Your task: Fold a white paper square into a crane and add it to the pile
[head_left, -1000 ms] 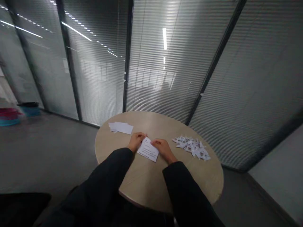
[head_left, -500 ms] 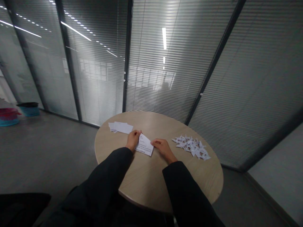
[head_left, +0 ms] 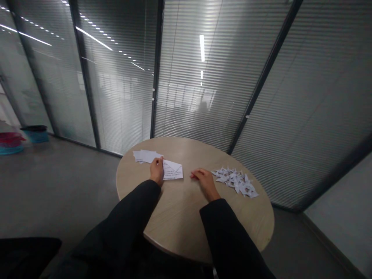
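Observation:
A small white sheet of paper (head_left: 172, 171) with printed lines is held up above the table, a triangular fold showing at its upper right. My left hand (head_left: 156, 170) grips its left edge between thumb and fingers. To the right, apart from the paper, is my right hand (head_left: 203, 179); its thumb and fingertips are pressed together, and I see nothing between them. Beyond my left hand lies a small stack of white paper sheets (head_left: 147, 155). Close by my right hand is a heap of folded white paper pieces (head_left: 235, 180) with pointed tips.
The round wooden table (head_left: 186, 236) stands against a glass partition with blinds (head_left: 200, 116). On the floor at far left are a blue bucket with a black lining (head_left: 36, 134) and a red and blue one (head_left: 11, 143). A dark object (head_left: 27, 255) is at lower left.
My right hand has let go of the paper and sits slightly farther right. My left hand has moved left with the paper, which has turned so that its fold shows.

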Demonstrator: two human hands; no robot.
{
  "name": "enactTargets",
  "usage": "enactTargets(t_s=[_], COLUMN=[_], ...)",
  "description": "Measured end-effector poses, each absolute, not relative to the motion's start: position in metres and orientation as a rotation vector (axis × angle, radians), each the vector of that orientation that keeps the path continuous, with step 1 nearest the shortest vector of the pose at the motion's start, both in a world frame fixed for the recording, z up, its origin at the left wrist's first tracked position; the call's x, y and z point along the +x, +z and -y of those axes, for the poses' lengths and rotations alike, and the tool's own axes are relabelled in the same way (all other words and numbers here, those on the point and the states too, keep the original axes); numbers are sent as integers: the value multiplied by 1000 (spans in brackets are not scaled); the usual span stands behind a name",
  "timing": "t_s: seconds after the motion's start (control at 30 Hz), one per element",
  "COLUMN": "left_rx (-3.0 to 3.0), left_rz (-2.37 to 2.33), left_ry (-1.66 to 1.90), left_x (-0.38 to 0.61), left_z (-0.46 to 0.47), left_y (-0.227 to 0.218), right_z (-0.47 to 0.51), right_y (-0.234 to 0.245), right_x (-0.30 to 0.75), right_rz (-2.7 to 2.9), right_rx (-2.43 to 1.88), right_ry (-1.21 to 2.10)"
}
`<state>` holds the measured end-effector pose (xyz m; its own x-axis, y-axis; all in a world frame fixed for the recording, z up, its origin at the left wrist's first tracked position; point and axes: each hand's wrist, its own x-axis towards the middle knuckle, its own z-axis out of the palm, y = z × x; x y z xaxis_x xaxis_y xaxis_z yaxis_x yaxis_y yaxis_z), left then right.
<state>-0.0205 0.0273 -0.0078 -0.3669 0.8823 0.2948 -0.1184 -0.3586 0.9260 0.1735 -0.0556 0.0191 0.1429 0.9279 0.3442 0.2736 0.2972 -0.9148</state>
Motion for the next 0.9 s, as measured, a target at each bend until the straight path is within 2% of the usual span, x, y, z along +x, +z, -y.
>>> enactTargets(t_s=[0.37, 0.7, 0.8, 0.9], left_rx=[1075, 1026, 1064, 1122], left_rz=[-749, -840, -867, -720], left_ry=[1708, 1370, 1294, 1068], left_x=[-13, -13, -13, -12], left_z=[-15, -2, 0, 4], left_y=[-2, 9, 11, 13], right_z=[56, 39, 37, 35], right_y=[12, 0, -2, -4], right_x=[163, 179, 179, 176], right_rz=[1464, 1217, 1269, 1332], right_rx=[-1183, -1167, -1179, -1165], right_ry=[1075, 732, 716, 747])
